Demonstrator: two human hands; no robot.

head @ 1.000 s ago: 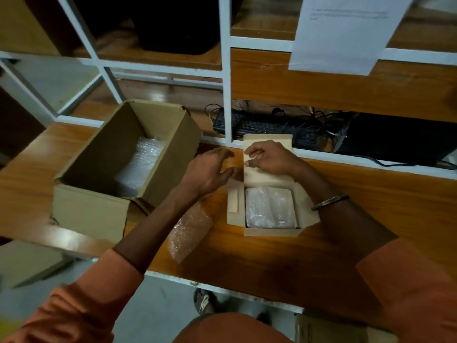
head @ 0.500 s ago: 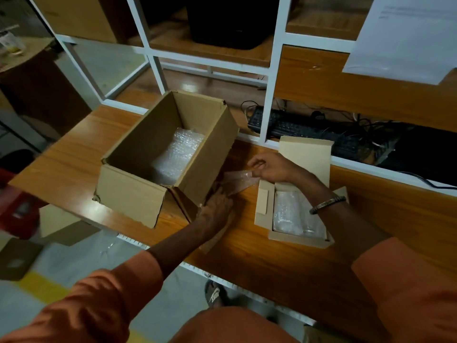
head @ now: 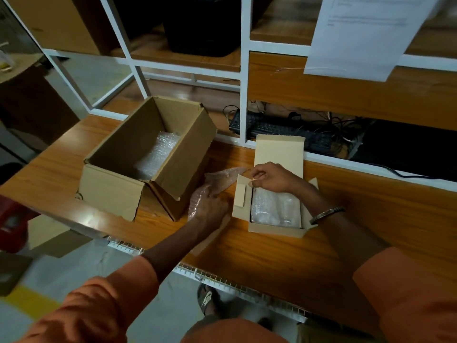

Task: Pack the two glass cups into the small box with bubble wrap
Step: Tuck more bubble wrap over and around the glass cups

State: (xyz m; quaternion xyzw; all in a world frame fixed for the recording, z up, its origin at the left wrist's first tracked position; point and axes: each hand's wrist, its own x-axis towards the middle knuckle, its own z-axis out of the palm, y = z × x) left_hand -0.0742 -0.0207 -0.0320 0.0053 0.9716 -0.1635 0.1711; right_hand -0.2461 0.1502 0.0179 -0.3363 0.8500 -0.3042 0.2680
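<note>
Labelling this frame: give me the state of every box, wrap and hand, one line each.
small box: lid open, bubble-wrapped bundle inside.
large box: flaps open, bubble wrap on its floor.
loose bubble wrap sheet: on the table between the boxes, held by both hands.
left hand: fingers gripping the sheet.
right hand: fingers pinching the sheet's far corner.

Looks like a storeroom or office packing area: wooden workbench (head: 272, 256) against white metal-framed shelving (head: 243, 70) with wood boards, a black keyboard (head: 272, 127) and tangled cables (head: 329, 122) stuffed on a lower shelf, printed paper notice (head: 366, 33) hanging, open cardboard box (head: 116, 191), bare concrete floor (head: 81, 266)
</note>
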